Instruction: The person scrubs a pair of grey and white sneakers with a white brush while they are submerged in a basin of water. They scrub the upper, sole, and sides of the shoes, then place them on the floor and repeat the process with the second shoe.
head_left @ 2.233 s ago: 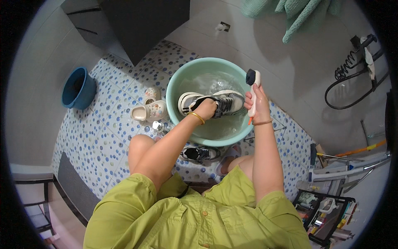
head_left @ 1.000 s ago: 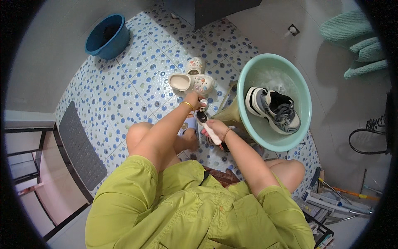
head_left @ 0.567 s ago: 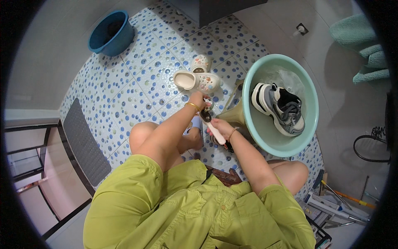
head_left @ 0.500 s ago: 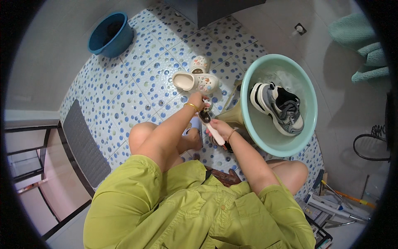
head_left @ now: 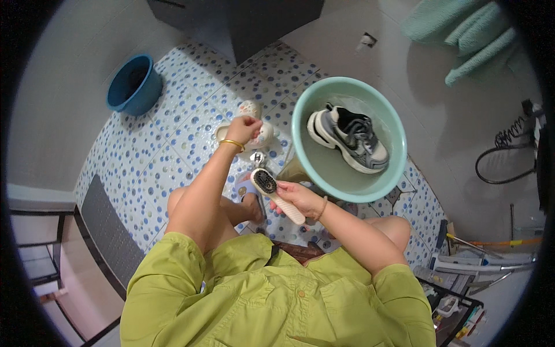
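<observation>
My right hand [head_left: 298, 198] grips a white-handled scrubbing brush [head_left: 288, 209], its dark bristles turned up. My left hand [head_left: 245, 128] hovers over a pair of cream clogs [head_left: 263, 136] with its fingers pinched together; whether anything is between them I cannot make out. Between that hand and the brush head is a small shiny silver thing [head_left: 258, 159], possibly a tap. To the right, a grey, white and black sneaker [head_left: 352, 139] lies in a pale green basin [head_left: 399, 136] of cloudy water.
A blue bucket [head_left: 144, 95] with something dark inside stands at the far left. A grey mat [head_left: 110, 222] lies on the dotted tile floor. Green towels [head_left: 462, 34] hang at the upper right. Cleaning tools [head_left: 474, 260] and a black rack [head_left: 457, 309] are at the lower right.
My left hand has lifted away from the silver thing and the brush head. The brush has turned, so its bristles now show fully. The whole view has shifted.
</observation>
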